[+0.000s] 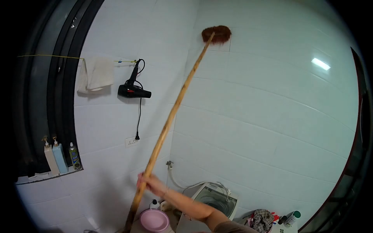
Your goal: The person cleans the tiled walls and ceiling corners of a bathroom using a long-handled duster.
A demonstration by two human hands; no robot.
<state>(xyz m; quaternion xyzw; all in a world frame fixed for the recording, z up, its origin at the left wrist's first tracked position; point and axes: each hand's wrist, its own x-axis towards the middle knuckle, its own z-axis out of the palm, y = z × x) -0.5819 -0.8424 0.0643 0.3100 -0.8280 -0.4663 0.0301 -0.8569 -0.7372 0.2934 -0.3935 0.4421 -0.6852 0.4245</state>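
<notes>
A long-handled brush (171, 116) with a wooden pole slants up across the middle of the view. Its reddish-brown bristle head (216, 35) is against the tiled wall, high up near the corner. My right hand (152, 184) is wrapped round the lower part of the pole, slightly blurred, with the forearm reaching in from the bottom right. Something pink shows at the fingers. Below the hand the pole runs down to the bottom edge of the view. My left hand is out of sight.
A black hair dryer (134, 91) and a cloth (96, 75) hang on the left wall, above a socket (132, 142). Bottles (60, 157) stand on the window sill. Below are a pink basin (154, 220), an open-topped washing machine (217, 200) and a checked cloth (262, 220).
</notes>
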